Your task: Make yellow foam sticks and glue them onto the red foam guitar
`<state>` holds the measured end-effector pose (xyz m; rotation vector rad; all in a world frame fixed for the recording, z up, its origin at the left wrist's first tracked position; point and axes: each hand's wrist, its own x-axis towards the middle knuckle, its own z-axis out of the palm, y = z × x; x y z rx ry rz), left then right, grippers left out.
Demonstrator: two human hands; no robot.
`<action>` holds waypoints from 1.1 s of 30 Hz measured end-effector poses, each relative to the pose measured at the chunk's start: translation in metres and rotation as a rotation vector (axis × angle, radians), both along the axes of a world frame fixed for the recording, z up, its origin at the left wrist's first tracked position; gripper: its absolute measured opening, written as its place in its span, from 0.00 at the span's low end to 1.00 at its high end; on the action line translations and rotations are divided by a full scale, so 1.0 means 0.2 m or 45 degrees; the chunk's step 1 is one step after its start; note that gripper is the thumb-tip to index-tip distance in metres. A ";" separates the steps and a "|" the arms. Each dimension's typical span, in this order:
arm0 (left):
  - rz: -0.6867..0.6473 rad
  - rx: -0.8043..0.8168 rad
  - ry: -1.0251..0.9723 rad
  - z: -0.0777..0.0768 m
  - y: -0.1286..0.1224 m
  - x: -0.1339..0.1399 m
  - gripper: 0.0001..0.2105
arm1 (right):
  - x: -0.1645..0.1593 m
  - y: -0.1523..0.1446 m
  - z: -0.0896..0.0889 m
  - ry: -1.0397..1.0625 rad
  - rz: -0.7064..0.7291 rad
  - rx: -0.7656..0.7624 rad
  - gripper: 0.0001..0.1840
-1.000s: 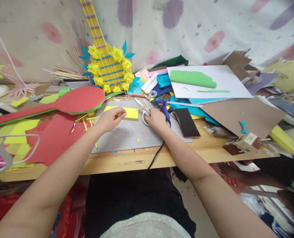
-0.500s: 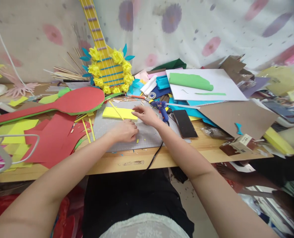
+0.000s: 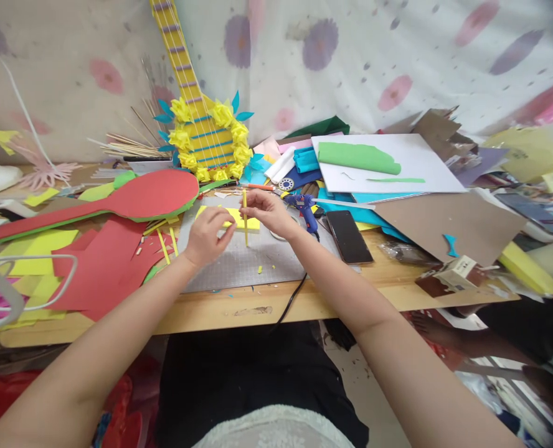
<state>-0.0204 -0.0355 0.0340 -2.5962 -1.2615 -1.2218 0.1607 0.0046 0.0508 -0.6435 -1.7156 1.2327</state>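
right hand (image 3: 271,213): holding 1 yellow strip (image 3: 245,233) | left hand (image 3: 208,236): near it

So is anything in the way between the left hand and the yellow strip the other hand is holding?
Nothing visible does: just a small open gap separates the left hand from the yellow strip in the right hand. The yellow piece seen behind them appears to lie on the grey mat.

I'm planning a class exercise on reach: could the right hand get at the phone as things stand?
Probably yes: the phone lies uncovered, though the right hand holds a yellow strip and the glue gun lies between.
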 end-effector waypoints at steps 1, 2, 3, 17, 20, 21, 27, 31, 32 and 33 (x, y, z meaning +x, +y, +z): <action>0.059 -0.062 -0.080 0.01 0.01 -0.01 0.07 | 0.01 -0.02 0.00 -0.010 0.019 0.031 0.14; 0.068 -0.144 -0.130 0.02 0.02 -0.01 0.09 | 0.02 -0.03 0.00 -0.018 0.033 0.055 0.14; 0.033 -0.243 -0.144 0.02 0.03 0.00 0.11 | 0.03 -0.04 0.00 -0.026 0.046 0.073 0.15; 0.245 -0.481 0.314 0.08 0.05 0.01 0.09 | 0.07 -0.09 -0.04 -0.131 -0.077 0.190 0.17; 0.283 -0.501 0.348 0.10 0.03 -0.01 0.09 | 0.08 -0.09 -0.04 -0.242 -0.019 0.302 0.17; 0.252 -0.535 0.337 0.10 0.02 -0.01 0.10 | 0.08 -0.09 -0.04 -0.264 0.011 0.333 0.18; -0.035 -0.595 0.028 0.06 0.03 0.06 0.16 | 0.09 -0.07 -0.08 -0.308 0.093 0.287 0.23; 0.032 -0.607 0.092 0.04 0.04 0.05 0.11 | 0.19 -0.02 -0.11 -0.576 -0.234 0.143 0.28; 0.056 -0.624 0.132 0.04 0.05 0.04 0.10 | 0.23 0.00 -0.13 -0.728 -0.393 0.130 0.24; 0.079 -0.651 0.171 0.04 0.05 0.02 0.10 | 0.25 0.00 -0.14 -0.906 -0.542 0.143 0.20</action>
